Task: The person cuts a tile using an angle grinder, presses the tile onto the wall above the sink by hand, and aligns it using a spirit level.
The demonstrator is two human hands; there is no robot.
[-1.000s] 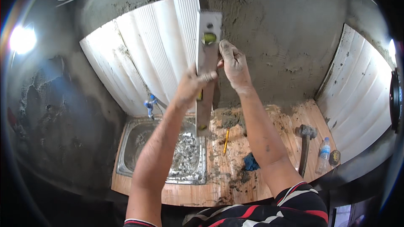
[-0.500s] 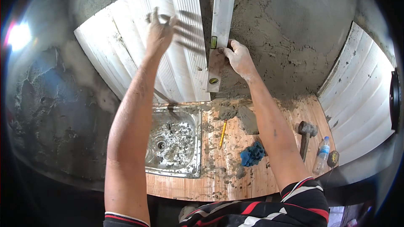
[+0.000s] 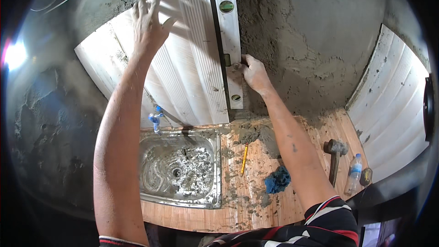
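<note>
My left hand [image 3: 150, 29] has its fingers spread and lies against the upper part of a white ribbed wall tile panel [image 3: 183, 59], its fingertips reaching the top edge. With my right hand [image 3: 256, 75] I grip a spirit level [image 3: 232, 32], fingers closed round its right edge below the middle. The level stands upright along the tile's right edge, a narrow dark gap between the two. Round and square vials with green show in it. Wet mortar [image 3: 274, 55] covers the wall to the right of the level.
Below the tile is a mortar-spattered metal sink [image 3: 217, 174] in a wood-look counter [image 3: 192, 219], with a blue-handled tap [image 3: 156, 119] behind it. A yellow pencil [image 3: 244, 160], blue cloth [image 3: 277, 180], hammer [image 3: 336, 155], bottle [image 3: 354, 174] and tape measure [image 3: 366, 176] lie rightward. More tiles [image 3: 388, 100] cover the right wall.
My left hand has moved up and left to the tile's top edge. The level has swung closer to parallel with the tile's right edge, and my right hand moved with it. The view has shifted upward.
</note>
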